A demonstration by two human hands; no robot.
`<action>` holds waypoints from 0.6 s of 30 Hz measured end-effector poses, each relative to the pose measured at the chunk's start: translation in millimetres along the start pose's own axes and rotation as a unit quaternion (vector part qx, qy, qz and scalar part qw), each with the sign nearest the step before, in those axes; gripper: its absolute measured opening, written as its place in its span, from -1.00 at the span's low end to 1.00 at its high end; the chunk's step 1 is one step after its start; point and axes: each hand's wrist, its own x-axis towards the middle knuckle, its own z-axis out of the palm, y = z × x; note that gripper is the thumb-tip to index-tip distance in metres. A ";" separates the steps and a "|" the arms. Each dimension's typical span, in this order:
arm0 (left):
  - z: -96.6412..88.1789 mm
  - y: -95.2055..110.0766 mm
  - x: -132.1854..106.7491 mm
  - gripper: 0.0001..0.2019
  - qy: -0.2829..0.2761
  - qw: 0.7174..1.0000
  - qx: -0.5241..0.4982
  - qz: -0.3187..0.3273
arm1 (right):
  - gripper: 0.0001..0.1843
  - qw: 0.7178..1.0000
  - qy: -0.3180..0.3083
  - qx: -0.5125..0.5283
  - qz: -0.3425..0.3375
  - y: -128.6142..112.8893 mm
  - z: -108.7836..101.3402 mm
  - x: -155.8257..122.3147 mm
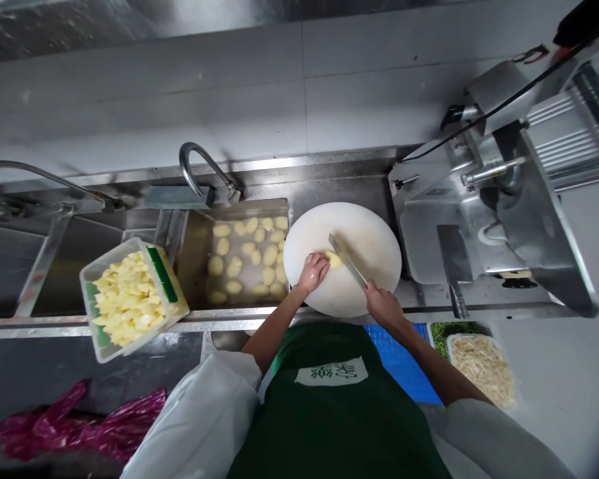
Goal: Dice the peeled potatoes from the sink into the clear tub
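Observation:
On the round white cutting board point(314, 226) lies a peeled yellow potato point(334, 259). My left hand point(314, 271) holds it from the left side, fingers bent against it. A cleaver point(348, 261) is in my right hand point(381, 303), wrapped around its handle. The wide blade points away from me and to the left, touching or just beside the potato's right side; I cannot tell whether it has cut in. Left of the board, a sink basin point(196, 256) holds water with many peeled potatoes point(248, 248).
A plastic bin point(178, 303) of cut potato pieces point(128, 299) sits across the sink edge at left. A curved faucet point(204, 156) rises behind the basin. At right stands a metal slicing machine point(549, 226), with another cleaver point(453, 256) before it. Tubs of bean sprouts point(482, 366) and greens are low right.

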 end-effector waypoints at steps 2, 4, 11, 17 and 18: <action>1.5 0.9 3.3 -0.75 -0.002 1.000 0.005 0.000 | -0.68 1.000 0.001 -0.012 -0.020 4.2 -0.4 -9.0; 2.4 2.0 6.1 -0.72 -0.003 1.000 0.009 0.005 | -0.69 0.999 -0.003 -0.029 -0.043 10.2 -4.6 -14.7; 10.3 -0.8 5.7 -0.71 0.003 1.000 0.007 0.011 | -0.73 0.987 -0.026 -0.106 -0.121 36.9 -33.7 -4.9; 15.1 -3.4 1.9 -0.71 0.010 1.000 0.000 0.004 | -0.74 0.986 -0.062 -0.093 -0.125 26.5 -23.5 28.9; 14.6 -3.4 1.6 -0.71 0.012 1.000 0.002 0.001 | -0.73 0.986 -0.069 -0.090 -0.125 23.0 -22.4 32.4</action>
